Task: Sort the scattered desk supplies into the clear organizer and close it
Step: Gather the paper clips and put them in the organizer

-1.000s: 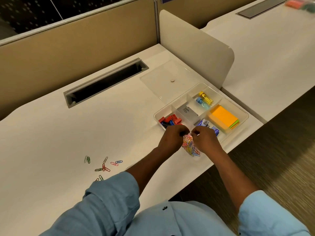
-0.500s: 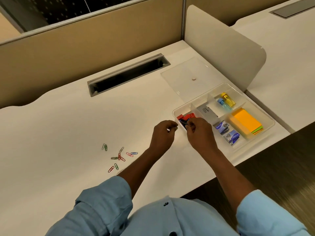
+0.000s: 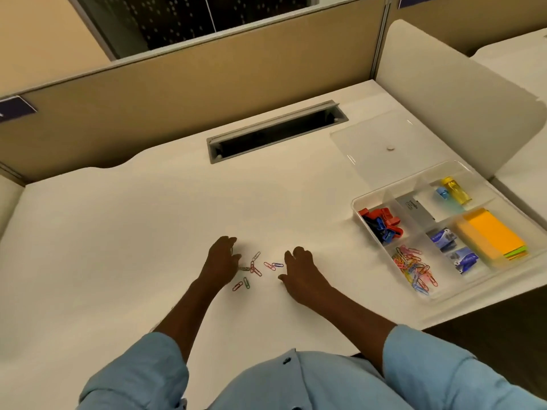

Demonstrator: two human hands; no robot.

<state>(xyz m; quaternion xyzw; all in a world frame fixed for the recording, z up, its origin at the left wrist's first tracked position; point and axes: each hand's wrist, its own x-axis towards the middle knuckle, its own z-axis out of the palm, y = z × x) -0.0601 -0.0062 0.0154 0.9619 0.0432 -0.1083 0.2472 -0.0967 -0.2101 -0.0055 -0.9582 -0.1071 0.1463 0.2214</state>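
left hand [image 3: 222, 261]: yours, palm down, fingers bent onto the worktop [image 3: 142, 232], tips at the edge of the loose clips; can't tell whether it pinches one.
right hand [image 3: 299, 270]: palm down, fingers loosely curled, thumb out, nothing seen in it; the two hands are apart.
loose paper clips [image 3: 254, 269]: about eight, mixed colours, flat on the worktop between your hands.
organizer [image 3: 356, 202]: clear divided tray, uncovered, at the right near corner of the worktop, well apart from your hands.
nearest section: paper clip heap [image 3: 414, 270], too tangled to count.
left section: red and blue clamps [image 3: 381, 224] in a pile, count unclear.
next section back: one grey box [image 3: 414, 208].
far section: two tubes, one yellow tube [image 3: 455, 190] and one blue tube [image 3: 442, 193], side by side.
middle section: two blue packets [image 3: 444, 239].
right long section: one sticky note stack [image 3: 491, 235], orange on top, green edge beneath.
lid [image 3: 376, 137]: clear, flat on the worktop just behind the organizer, one small knob in the middle.
cable slot [image 3: 275, 131]: grey, one, further back.
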